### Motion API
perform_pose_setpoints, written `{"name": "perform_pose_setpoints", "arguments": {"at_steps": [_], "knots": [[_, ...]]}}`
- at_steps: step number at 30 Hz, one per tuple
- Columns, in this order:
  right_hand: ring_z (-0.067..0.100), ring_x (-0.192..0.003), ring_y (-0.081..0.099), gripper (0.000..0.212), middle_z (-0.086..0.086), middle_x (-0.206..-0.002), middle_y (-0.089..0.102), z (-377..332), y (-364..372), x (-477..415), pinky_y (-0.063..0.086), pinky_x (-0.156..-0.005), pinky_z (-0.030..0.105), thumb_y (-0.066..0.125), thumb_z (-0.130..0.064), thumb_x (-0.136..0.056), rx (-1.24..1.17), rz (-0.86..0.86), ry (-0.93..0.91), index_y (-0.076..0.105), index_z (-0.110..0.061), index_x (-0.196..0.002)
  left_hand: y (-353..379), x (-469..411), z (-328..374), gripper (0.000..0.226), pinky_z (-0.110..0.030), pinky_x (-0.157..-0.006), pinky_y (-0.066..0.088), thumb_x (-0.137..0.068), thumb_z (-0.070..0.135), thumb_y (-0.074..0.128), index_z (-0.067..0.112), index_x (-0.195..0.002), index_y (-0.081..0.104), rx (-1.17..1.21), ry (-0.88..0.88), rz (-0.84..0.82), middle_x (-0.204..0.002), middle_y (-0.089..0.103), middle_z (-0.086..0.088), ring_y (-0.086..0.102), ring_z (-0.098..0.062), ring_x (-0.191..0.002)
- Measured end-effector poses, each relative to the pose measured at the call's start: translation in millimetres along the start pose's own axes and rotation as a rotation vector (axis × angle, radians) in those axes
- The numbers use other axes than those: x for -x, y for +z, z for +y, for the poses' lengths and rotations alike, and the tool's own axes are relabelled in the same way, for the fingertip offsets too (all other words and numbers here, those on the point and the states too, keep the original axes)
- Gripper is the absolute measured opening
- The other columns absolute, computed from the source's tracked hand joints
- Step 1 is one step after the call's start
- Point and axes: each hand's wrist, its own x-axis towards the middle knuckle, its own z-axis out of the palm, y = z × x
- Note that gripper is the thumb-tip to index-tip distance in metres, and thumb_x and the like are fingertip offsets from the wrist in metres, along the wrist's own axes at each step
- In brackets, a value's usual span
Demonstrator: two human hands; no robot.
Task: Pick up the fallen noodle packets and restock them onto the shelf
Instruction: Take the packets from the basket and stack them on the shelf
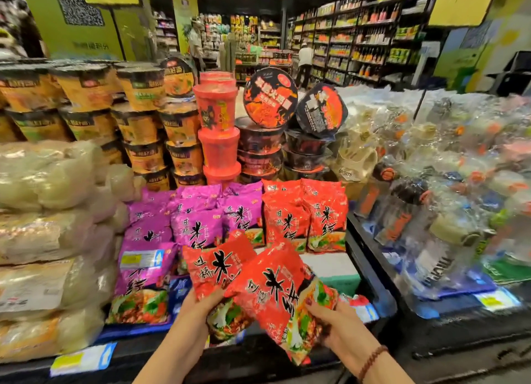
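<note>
Nearest, the left hand (198, 309) grips the bottom of the first packet (215, 268), its fingers curled round it. The right hand (333, 323) pinches the lower corner of the second packet (275, 294), which overlaps the first. Both red packets hang above the front edge of the shelf (138, 350), not yet set down. They are best placed one at a time. Stand the second packet upright in the bare spot just in front of the red row (304, 211), label forward, then put the first packet beside it. Keep both clear of the purple packets (198, 228) to the left.
</note>
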Motion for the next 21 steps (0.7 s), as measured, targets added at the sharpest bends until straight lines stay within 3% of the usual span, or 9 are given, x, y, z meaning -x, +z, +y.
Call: {"name": "perform_pose_setpoints", "arguments": {"at_steps": [2,3,6,8,10,13,15,19,21], "knots": [[0.034,-0.097,0.065,0.036,0.016,-0.099,0.073,-12,-19,-21,0.056,-0.077,0.047,0.069,-0.003,-0.074,-0.132,0.051,0.008,0.063,-0.008,-0.109,17,-24,-8,0.036,-0.032,-0.065,0.059,-0.076,0.008,0.072,0.002,-0.110,0.063,-0.024,-0.001,0.043,-0.094,0.075,-0.012,0.073,-0.024,-0.078],[0.033,-0.092,0.066,0.028,0.015,-0.091,0.074,-19,-29,-31,0.058,-0.067,0.043,0.067,-0.002,-0.078,-0.193,0.080,0.006,0.063,-0.007,-0.105,24,-36,-13,0.030,-0.037,-0.072,0.059,-0.079,0.005,0.070,0.003,-0.108,0.065,-0.030,0.002,0.061,-0.095,0.075,-0.012,0.073,-0.024,-0.080],[0.023,-0.065,0.067,0.010,0.010,-0.068,0.071,-42,-58,-62,0.055,-0.046,0.030,0.060,-0.003,-0.089,-0.325,0.179,-0.003,0.064,-0.004,-0.098,49,-70,-26,0.057,-0.050,-0.100,0.046,-0.057,0.026,0.085,0.006,-0.108,0.069,-0.058,0.003,0.062,-0.110,0.072,-0.016,0.067,-0.031,-0.101],[0.021,-0.065,0.067,0.009,0.010,-0.069,0.072,-55,-74,-84,0.056,-0.046,0.029,0.058,-0.005,-0.091,-0.393,0.215,0.003,0.065,-0.002,-0.096,67,-91,-35,0.081,-0.051,-0.102,0.043,-0.039,0.039,0.090,0.007,-0.111,0.069,-0.072,-0.012,0.063,-0.113,0.071,-0.015,0.066,-0.031,-0.105],[0.024,-0.078,0.064,0.010,0.013,-0.077,0.072,-65,-88,-105,0.058,-0.051,0.031,0.058,-0.006,-0.090,-0.459,0.234,0.017,0.064,0.000,-0.096,84,-111,-46,0.090,-0.051,-0.106,0.041,-0.041,0.045,0.092,0.011,-0.120,0.065,-0.134,-0.041,0.067,-0.115,0.071,-0.008,0.064,-0.028,-0.110],[0.024,-0.081,0.061,0.027,0.013,-0.082,0.069,-72,-104,-133,0.058,-0.056,0.030,0.065,-0.006,-0.074,-0.510,0.235,0.064,0.064,0.003,-0.099,109,-136,-57,0.056,-0.045,-0.110,0.036,-0.069,0.033,0.084,0.024,-0.120,0.062,-0.220,-0.023,0.084,-0.120,0.069,0.004,0.058,-0.020,-0.118],[0.023,-0.078,0.062,0.034,0.014,-0.080,0.069,-70,-110,-151,0.058,-0.058,0.030,0.066,-0.005,-0.069,-0.492,0.240,0.078,0.064,0.005,-0.101,120,-149,-63,0.040,-0.037,-0.104,0.037,-0.081,0.027,0.077,0.030,-0.117,0.059,-0.239,-0.012,0.124,-0.120,0.065,0.009,0.056,-0.016,-0.118],[0.019,-0.063,0.068,0.012,0.010,-0.071,0.072,-66,-111,-172,0.056,-0.054,0.029,0.063,0.003,-0.086,-0.297,0.308,0.034,0.064,0.001,-0.097,128,-166,-73,0.076,-0.044,-0.108,0.038,-0.066,0.058,0.077,0.027,-0.131,0.053,-0.375,-0.008,0.183,-0.132,0.060,0.005,0.053,-0.019,-0.124],[0.022,-0.073,0.068,0.011,0.011,-0.082,0.072,-60,-111,-177,0.056,-0.065,0.034,0.067,0.000,-0.085,-0.176,0.359,-0.001,0.065,-0.002,-0.096,131,-168,-77,0.066,-0.043,-0.107,0.040,-0.079,0.045,0.072,0.026,-0.138,0.047,-0.496,0.012,0.230,-0.134,0.057,0.003,0.052,-0.021,-0.125]]}}
